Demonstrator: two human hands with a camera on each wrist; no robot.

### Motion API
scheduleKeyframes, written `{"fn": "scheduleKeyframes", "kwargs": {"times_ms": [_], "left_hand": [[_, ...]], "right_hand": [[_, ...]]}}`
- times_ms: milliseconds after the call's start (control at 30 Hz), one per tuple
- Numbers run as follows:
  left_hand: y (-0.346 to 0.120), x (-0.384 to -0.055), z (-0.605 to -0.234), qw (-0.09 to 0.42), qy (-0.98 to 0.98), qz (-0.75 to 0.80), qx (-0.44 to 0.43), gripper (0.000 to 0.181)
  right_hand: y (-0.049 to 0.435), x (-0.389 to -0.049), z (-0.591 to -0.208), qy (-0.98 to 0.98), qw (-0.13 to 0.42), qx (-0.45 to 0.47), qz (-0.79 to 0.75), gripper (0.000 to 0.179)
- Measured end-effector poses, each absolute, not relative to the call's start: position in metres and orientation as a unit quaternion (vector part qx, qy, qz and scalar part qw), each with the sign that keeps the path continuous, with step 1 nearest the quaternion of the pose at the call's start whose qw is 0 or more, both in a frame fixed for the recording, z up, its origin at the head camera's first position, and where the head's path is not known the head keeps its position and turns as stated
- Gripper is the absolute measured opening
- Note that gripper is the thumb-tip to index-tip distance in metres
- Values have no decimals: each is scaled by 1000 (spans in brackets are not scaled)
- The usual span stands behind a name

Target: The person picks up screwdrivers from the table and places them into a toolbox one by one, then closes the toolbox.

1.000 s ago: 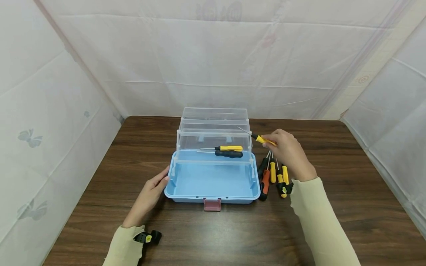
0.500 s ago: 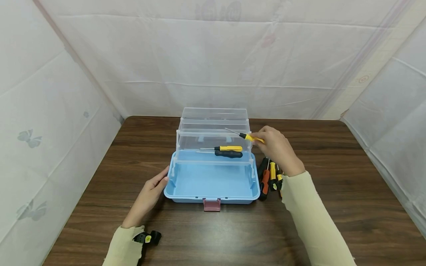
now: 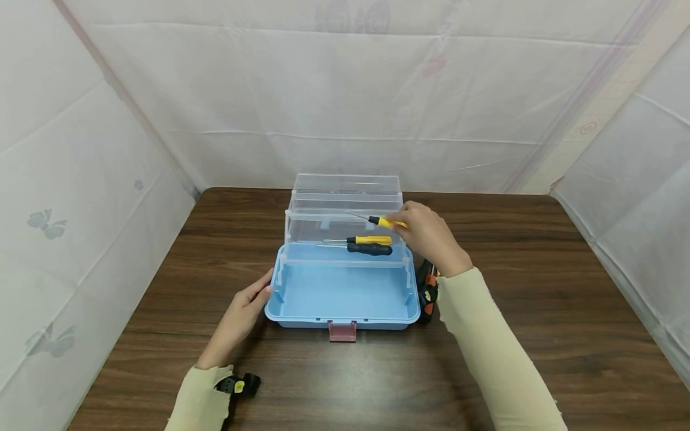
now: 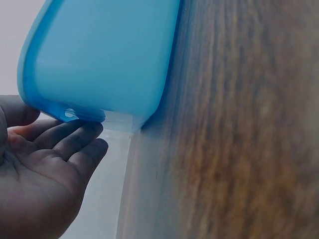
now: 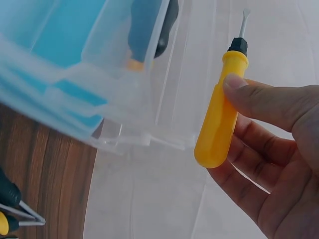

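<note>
An open toolbox has a blue base (image 3: 342, 299) and raised clear trays (image 3: 345, 203). Beside its left end, my left hand (image 3: 245, 311) touches the rim with thumb and fingers extended; the left wrist view shows the fingertips (image 4: 94, 128) against the blue wall (image 4: 99, 64). Between thumb and fingers my right hand (image 3: 428, 233) holds a yellow and black screwdriver (image 5: 219, 114) by its handle, over the upper trays with its tip to the left. Below it, a yellow-handled screwdriver (image 3: 372, 240) and a black-handled screwdriver (image 3: 369, 249) lie side by side in the lower tray.
At the box's right end, more screwdrivers (image 3: 426, 311) lie on the brown wooden table (image 3: 334, 383), partly hidden by the right sleeve. A reddish latch (image 3: 342, 331) hangs at the box front. White sheeting (image 3: 345, 90) rises behind the table and at both sides.
My right hand has carried the yellow and black screwdriver leftward, from beyond the box's right end to over the trays. The left hand and the toolbox have stayed in place.
</note>
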State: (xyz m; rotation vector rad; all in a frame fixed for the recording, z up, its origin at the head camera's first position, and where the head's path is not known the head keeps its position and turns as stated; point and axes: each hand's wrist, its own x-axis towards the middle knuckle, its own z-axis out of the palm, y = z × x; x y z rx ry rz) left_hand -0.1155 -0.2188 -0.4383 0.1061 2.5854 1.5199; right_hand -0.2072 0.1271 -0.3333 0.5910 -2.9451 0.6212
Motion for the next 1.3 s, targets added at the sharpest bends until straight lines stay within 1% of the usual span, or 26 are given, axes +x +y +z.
{"fn": "scheduleKeyframes", "kwargs": {"times_ms": [433, 667, 800, 1067, 1300], "left_hand": [[-219, -115, -438, 68, 860, 504, 40, 53], [-219, -115, -438, 73, 856, 510, 31, 54], [-219, -115, -438, 74, 856, 512, 31, 54], [-218, -116, -439, 75, 854, 514, 33, 55], [-216, -114, -441, 74, 855, 513, 32, 55]], "right_hand": [[106, -217, -339, -961, 11, 201, 189, 30], [98, -219, -343, -957, 21, 213, 195, 27], [94, -219, -343, -955, 35, 219, 196, 21], [85, -218, -345, -954, 20, 226, 197, 20], [89, -213, -351, -952, 21, 222, 208, 19]]}}
